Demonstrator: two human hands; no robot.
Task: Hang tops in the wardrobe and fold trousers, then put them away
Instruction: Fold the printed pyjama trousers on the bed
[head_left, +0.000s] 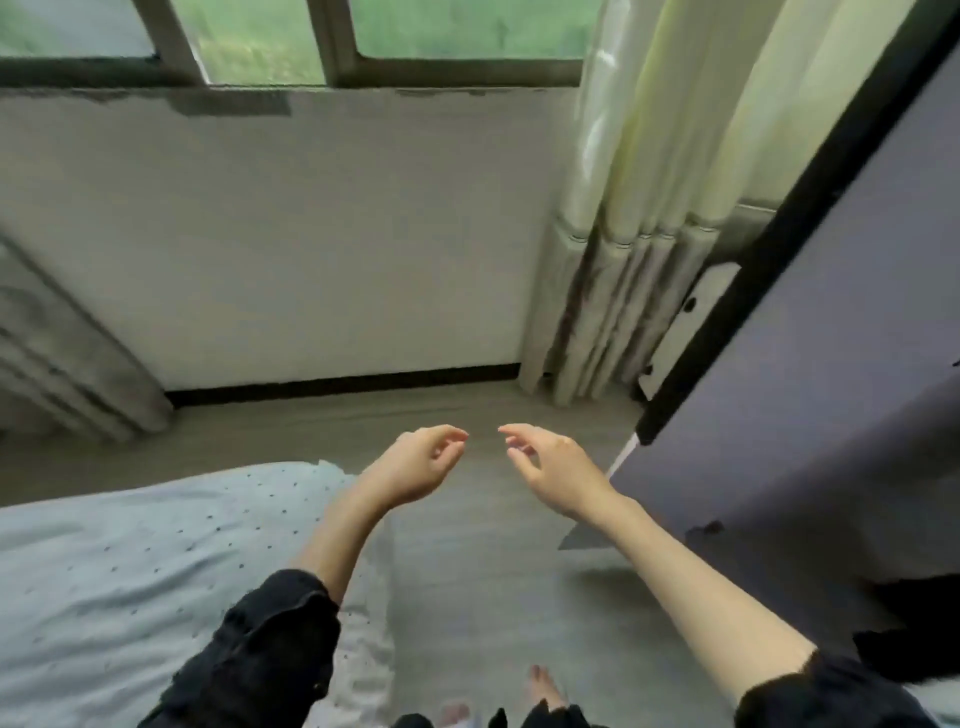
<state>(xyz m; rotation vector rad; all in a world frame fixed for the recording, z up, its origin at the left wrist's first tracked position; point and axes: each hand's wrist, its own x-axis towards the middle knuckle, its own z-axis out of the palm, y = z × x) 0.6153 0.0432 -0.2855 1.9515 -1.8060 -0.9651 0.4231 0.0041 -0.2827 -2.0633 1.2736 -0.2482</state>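
Hands empty: left hand (423, 460) and right hand (550, 467) raised over floor (467, 545), each grip released, fingers loosely curled. No tops or trousers in view. Bed (130, 571) left, wardrobe (831, 389) right. Fabric likely soft, light; take tops at shoulders.

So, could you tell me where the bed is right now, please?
In the head view the bed fills the lower left, under the left forearm, with the bare floor along its right edge and the curtain beyond, toward the upper right.
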